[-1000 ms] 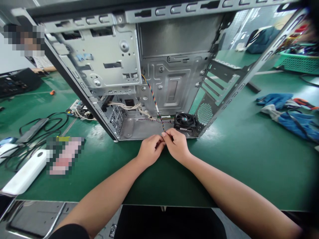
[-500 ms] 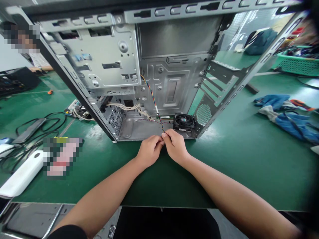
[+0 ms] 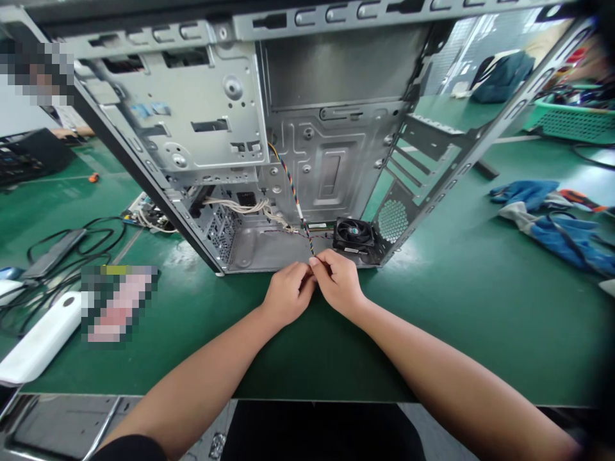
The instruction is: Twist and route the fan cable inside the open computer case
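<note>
Right hand [image 3: 339, 278] is pinching a twisted multicoloured cable [image 3: 291, 182] | left hand [image 3: 288, 291] is bunching close beside, its grip hidden, cannot tell | cable's long axis is slanting through the computer case [image 3: 346, 70], from far-left drive bay [image 3: 211, 144] toward near and slightly right

Glossy green tabletop [image 3: 456, 320]; grey floor [image 3: 215, 422] below.

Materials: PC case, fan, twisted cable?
PC case: likely steel sheet; silvery satin sheen, stamped ribs.
Fan: probably molded plastic; black, smooth, low-gloss.
Twisted cable: thin multicolored strands suggest plastic-insulated wires; their cores aren't visible.
</note>
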Demonstrator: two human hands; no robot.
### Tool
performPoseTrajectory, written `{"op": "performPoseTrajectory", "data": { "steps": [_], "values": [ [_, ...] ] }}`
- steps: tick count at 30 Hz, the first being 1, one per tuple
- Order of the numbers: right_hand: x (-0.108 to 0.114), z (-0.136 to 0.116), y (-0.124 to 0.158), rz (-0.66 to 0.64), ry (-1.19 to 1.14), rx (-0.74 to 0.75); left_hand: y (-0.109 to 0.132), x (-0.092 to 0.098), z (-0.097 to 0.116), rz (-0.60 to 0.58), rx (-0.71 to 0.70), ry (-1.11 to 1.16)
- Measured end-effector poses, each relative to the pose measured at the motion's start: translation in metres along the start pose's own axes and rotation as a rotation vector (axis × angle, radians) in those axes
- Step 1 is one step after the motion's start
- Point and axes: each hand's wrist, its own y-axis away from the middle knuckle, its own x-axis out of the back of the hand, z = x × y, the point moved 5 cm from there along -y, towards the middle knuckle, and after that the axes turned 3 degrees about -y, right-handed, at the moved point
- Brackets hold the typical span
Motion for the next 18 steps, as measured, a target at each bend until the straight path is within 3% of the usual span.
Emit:
{"op": "performPoseTrajectory", "data": {
  "steps": [9, 18],
  "values": [
    [0.0002, 0.0034, 0.0004, 0.011, -0.029, -0.072, -0.0025, -0.0001, 0.0002, -0.055, 0.023, -0.008],
    [0.0009, 0.0047, 0.0009, 0.012, -0.044, -0.085, -0.0033, 0.0003, 0.0020, -0.039, 0.040, -0.049]
  ]
}}
